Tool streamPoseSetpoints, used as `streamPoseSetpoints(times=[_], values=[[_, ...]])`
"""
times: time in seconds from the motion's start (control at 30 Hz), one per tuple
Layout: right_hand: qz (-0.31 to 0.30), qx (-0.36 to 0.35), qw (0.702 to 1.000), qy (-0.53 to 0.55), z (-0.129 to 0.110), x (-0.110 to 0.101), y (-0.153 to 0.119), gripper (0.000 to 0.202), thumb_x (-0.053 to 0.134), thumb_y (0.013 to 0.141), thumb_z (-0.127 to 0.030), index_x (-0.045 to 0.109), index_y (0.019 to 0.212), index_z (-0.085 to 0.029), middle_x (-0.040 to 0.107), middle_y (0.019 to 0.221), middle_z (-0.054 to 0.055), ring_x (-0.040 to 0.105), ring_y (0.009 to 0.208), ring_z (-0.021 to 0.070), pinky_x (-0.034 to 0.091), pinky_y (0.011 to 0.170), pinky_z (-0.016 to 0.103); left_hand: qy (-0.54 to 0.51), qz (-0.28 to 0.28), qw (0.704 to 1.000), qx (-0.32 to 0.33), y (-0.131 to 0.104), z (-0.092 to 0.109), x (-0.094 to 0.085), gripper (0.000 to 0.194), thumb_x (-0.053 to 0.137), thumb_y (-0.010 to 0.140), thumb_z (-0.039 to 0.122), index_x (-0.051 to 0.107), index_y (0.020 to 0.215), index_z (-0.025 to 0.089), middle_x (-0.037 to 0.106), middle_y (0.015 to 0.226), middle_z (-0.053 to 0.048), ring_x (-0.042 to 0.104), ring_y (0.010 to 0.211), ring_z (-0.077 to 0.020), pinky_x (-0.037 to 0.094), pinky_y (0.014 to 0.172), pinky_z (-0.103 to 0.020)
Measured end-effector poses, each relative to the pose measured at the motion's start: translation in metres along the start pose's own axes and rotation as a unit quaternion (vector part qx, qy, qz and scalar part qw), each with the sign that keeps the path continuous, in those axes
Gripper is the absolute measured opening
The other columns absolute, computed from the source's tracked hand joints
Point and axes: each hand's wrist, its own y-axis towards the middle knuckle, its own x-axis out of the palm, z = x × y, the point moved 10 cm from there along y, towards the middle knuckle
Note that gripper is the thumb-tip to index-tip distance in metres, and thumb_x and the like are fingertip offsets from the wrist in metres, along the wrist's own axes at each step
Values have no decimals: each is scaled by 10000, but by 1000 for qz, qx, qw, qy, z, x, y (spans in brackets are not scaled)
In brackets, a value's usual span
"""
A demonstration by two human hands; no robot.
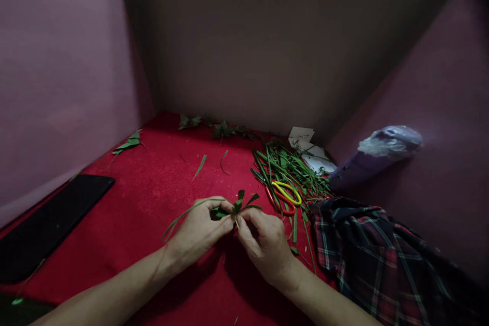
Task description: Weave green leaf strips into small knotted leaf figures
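Between my two hands is a small bunch of green leaf strips (pixel 238 206), its short ends fanning upward and away from me. My left hand (pixel 206 221) pinches it from the left, and a long thin blade trails back over that hand. From the right, my right hand (pixel 263 239) grips the base of the same bunch with thumb and forefinger. The fingertips of both hands nearly meet, so the join of the strips is partly hidden. Just beyond my right hand lie scissors (pixel 287 197) with red and yellow handles.
Cut green leaves (pixel 292 165) are heaped on the red cloth (pixel 153 183) at the back right, beside white papers (pixel 315 155). A plaid cloth (pixel 367 249) lies at right, below a purple plastic-topped object (pixel 359 165). At left rests a flat black object (pixel 57 221).
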Motion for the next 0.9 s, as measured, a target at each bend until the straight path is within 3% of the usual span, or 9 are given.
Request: streamPoseSetpoints(times=[0.13,0.4,0.63,0.9], values=[[0,-14,1000,-7,-3,1,0,178,436,835,-153,551,701,-170,568,576,4,502,496,108,358,508,216,20,-9,1000,12,-1,2,1,160,604,705,315,620,693,156,551,621,17,487,585,-122,383,532,-218],[1,47,998,35,11,1,-1,181,446,851,-172,539,695,-174,552,577,-6,501,513,106,360,513,211,-44,-46,998,8,0,-1,10,124,575,742,254,651,763,159,615,688,-8,525,637,-132,409,601,-238],[7,-14,1000,-20,-4,-1,0,166,446,828,-152,556,706,-173,572,577,3,509,493,110,371,517,220,19,17,1000,6,-1,1,-1,76,565,645,153,618,695,174,577,625,29,508,602,-126,409,582,-228],[19,8,1000,2,-2,-3,1,167,460,830,-162,566,701,-174,592,576,5,515,480,107,381,509,218,-9,-7,1000,16,0,2,4,40,530,652,134,545,658,171,481,572,58,427,538,-93,347,516,-200]])
